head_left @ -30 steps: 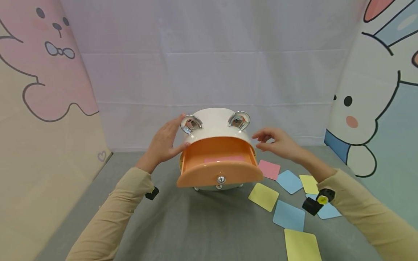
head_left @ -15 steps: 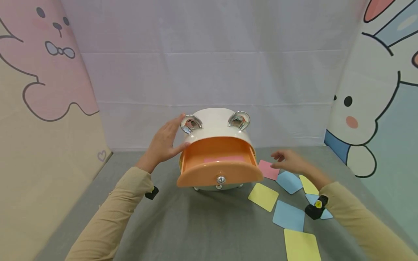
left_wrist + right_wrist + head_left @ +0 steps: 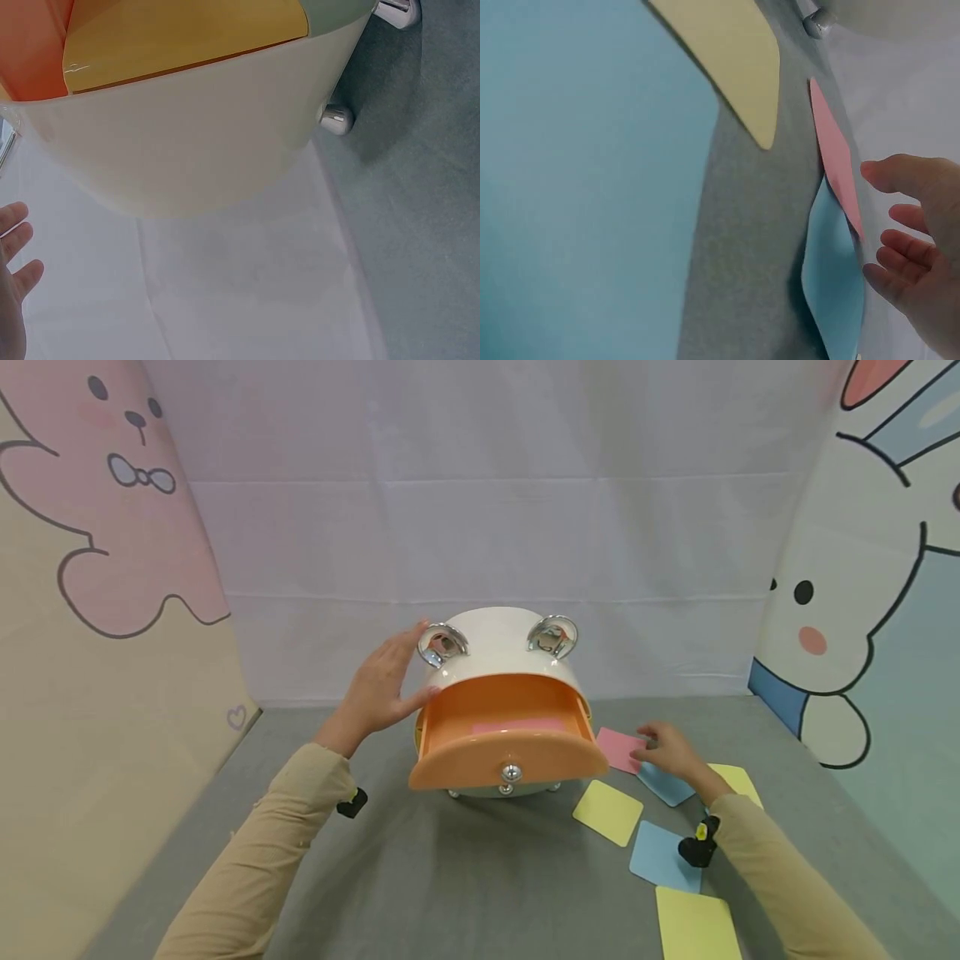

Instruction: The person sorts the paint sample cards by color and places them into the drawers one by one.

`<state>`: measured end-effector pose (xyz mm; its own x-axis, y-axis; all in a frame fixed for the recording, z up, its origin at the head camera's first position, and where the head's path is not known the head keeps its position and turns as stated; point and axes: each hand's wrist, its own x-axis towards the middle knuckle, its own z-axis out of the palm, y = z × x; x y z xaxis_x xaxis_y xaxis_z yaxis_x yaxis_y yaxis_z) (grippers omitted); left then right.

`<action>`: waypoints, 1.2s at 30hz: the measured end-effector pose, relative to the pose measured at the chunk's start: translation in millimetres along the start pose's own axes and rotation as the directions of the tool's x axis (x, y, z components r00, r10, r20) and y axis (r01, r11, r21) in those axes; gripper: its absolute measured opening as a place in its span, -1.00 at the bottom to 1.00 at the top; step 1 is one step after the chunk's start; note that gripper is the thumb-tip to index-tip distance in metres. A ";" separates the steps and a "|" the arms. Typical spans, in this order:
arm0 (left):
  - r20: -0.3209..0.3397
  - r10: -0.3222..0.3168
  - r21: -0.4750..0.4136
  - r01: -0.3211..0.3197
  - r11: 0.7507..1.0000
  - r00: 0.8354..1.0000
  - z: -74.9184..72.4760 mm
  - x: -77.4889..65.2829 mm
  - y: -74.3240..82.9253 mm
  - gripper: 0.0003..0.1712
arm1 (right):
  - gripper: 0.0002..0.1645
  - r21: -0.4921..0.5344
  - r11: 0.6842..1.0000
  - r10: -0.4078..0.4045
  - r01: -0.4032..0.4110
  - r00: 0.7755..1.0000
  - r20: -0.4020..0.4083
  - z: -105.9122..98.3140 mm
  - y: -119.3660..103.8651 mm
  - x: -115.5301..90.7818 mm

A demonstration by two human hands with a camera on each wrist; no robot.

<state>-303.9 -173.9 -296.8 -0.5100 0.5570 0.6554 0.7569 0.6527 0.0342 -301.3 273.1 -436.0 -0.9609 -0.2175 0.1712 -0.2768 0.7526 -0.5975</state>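
A white rounded storage box point(image 3: 498, 639) with two chrome ear-like rings stands on the grey cloth, its orange drawer point(image 3: 510, 760) pulled out. Inside the drawer lies a pink card point(image 3: 517, 725). My left hand point(image 3: 378, 689), fingers straight, rests against the box's left side near the chrome ring; the left wrist view has only part of this hand at its edge. Just above a pink card point(image 3: 618, 750) on the cloth hovers my right hand point(image 3: 671, 750), fingers loosely bent and holding nothing. A blue card point(image 3: 666, 783) lies partly beneath that hand.
Several more cards spread to the right of the box, among them a yellow card point(image 3: 607, 812), a blue card point(image 3: 663, 857) and a yellow card point(image 3: 697, 922) nearer the front. A white curtain point(image 3: 480, 527) hangs behind, with printed side panels.
My right hand has come down and to the right from beside the box to the pink card on the cloth. The left hand stays against the box; the drawer has not moved.
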 end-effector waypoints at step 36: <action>-0.003 -0.007 -0.003 0.007 1.000 1.000 0.5 0.7 0.6 -0.01 | -0.64 0.134 0.991 -0.019 0.018 1.000 0.002 -26.5 -15.5 0.5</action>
<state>-304.0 -172.8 -296.6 -0.5143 0.5508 0.6574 0.7545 0.6550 0.0415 -297.5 277.8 -405.9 -0.9556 -0.2324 0.1810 -0.2916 0.6588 -0.6935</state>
